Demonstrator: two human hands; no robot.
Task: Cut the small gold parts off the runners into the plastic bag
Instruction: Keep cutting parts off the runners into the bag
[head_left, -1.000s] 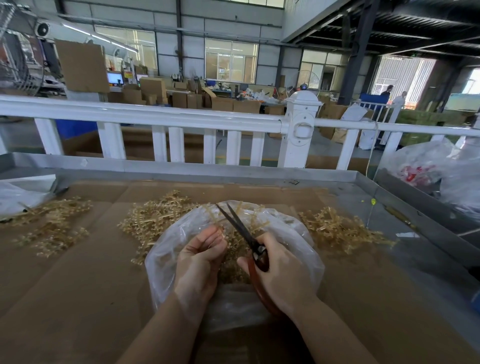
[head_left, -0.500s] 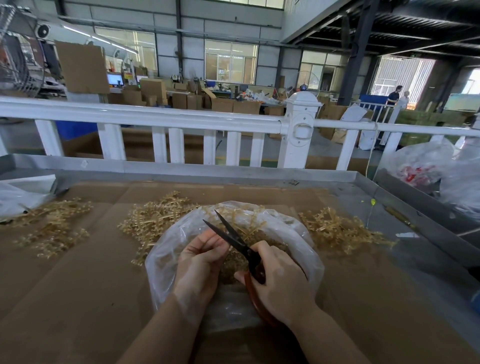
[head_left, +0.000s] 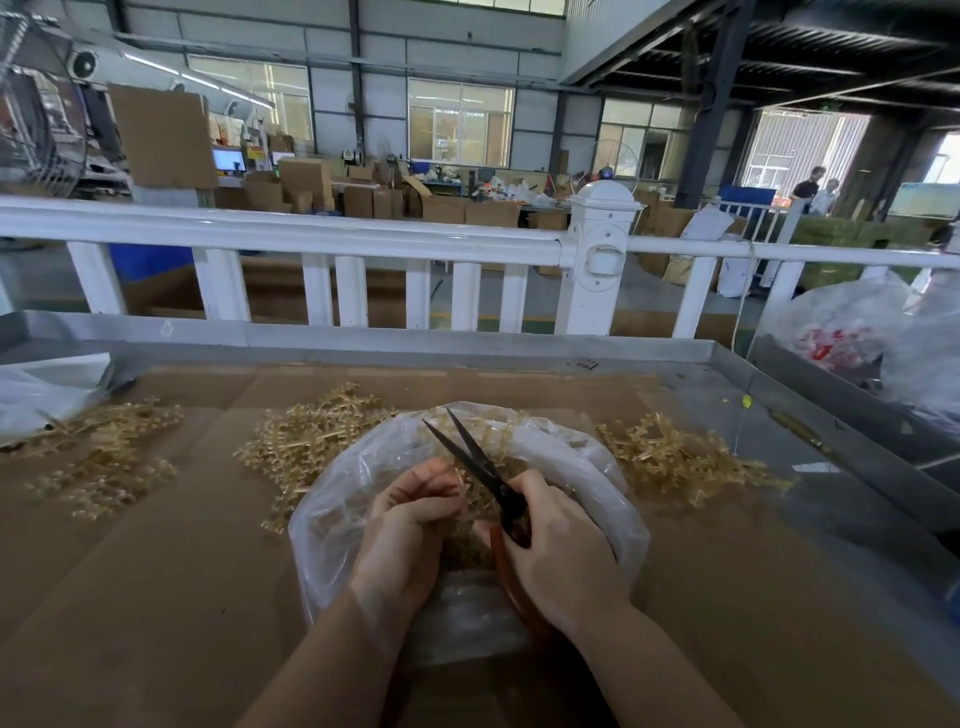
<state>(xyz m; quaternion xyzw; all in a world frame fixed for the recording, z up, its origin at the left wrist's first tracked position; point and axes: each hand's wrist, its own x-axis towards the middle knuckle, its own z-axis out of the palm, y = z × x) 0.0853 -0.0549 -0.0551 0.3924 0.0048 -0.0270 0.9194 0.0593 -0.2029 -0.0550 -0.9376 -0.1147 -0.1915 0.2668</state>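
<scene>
— What's on the cardboard-lined table (head_left: 156, 571)?
— An open plastic bag (head_left: 587, 467), gold runners (head_left: 317, 441) heaped beside it.
— The hands?
— Left hand (head_left: 410, 525) pinches a runner piece (mostly hidden) over the bag; right hand (head_left: 561, 551) grips the scissors (head_left: 478, 467), blades parted.

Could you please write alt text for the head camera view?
Over an open plastic bag on a cardboard-lined table, the right hand holds open scissors while the left hand pinches a gold runner. Loose piles of gold runners lie around it.
</scene>
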